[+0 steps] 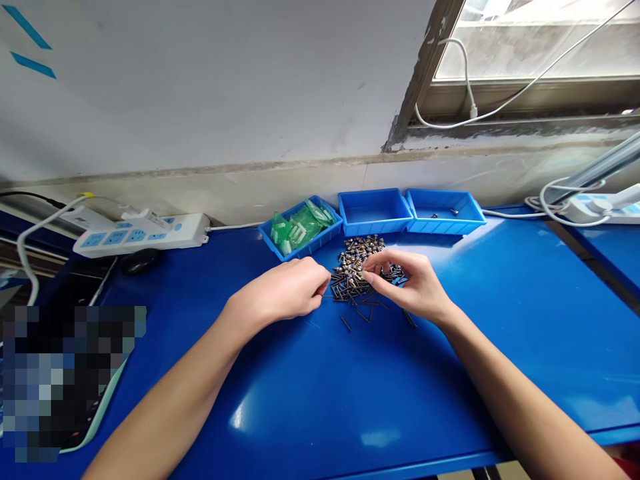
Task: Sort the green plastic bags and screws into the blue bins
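Observation:
A pile of small metal screws [356, 270] lies on the blue table, with silvery pieces toward the back and dark, longer screws toward the front. At the pile's left edge is my left hand [287, 290], its fingers curled closed. A thin dark piece shows by its fingertips, but what it grips is hidden. My right hand [417, 283] reaches over the pile from the right, thumb and forefinger brought close together in a pinch. Whatever lies between those fingertips is too small to make out. A loose dark screw [346, 324] lies in front of the pile.
Behind the pile stand three blue bins: a left bin [316, 248] with green-tinted plastic packets [303, 228], a middle bin [375, 225], and a right bin [445, 225] with a few small metal pieces. A white power strip [143, 235] and black mouse [140, 261] lie left.

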The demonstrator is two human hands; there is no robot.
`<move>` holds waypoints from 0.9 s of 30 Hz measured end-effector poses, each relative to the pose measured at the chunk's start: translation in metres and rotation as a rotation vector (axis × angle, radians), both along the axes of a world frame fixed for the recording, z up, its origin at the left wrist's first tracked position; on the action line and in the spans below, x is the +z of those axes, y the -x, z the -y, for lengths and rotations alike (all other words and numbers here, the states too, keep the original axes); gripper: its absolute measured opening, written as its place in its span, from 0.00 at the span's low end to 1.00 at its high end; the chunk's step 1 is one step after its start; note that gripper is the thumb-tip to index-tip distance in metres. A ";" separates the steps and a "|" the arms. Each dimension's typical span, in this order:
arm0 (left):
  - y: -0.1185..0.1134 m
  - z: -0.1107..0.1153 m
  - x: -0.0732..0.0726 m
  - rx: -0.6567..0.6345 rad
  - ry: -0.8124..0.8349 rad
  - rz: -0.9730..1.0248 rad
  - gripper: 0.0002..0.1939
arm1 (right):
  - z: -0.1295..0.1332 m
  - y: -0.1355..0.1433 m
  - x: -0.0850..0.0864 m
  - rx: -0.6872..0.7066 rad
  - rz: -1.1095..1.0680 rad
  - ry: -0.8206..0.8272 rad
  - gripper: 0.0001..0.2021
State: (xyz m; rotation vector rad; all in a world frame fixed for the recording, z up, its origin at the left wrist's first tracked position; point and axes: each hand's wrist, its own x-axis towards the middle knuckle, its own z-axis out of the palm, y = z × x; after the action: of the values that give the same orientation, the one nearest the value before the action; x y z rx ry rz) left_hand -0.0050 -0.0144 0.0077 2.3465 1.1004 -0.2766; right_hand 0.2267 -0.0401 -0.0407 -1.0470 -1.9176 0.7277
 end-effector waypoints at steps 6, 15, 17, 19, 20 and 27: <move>-0.005 -0.003 0.000 0.194 -0.005 0.480 0.05 | 0.002 0.007 -0.004 0.040 -0.110 0.096 0.06; -0.011 -0.003 -0.003 0.291 0.036 0.573 0.09 | 0.001 0.012 -0.010 0.064 -0.310 0.404 0.11; -0.009 -0.004 -0.005 0.255 -0.019 0.424 0.09 | -0.006 0.010 -0.009 0.009 -0.369 0.409 0.13; -0.007 -0.005 -0.007 0.182 -0.060 0.268 0.07 | -0.014 0.007 -0.008 -0.093 -0.430 0.348 0.17; -0.006 -0.006 -0.008 0.137 -0.066 0.213 0.06 | -0.018 0.005 -0.008 -0.140 -0.444 0.309 0.21; -0.007 -0.005 -0.014 -0.011 -0.093 0.105 0.07 | -0.024 -0.005 -0.019 -0.243 -0.389 0.165 0.22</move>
State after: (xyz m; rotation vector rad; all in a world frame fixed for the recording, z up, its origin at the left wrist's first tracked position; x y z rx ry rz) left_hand 0.0024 -0.0090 -0.0061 2.4202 1.0712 -0.1071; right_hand 0.2321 -0.0163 -0.0601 -1.1215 -1.3915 0.8864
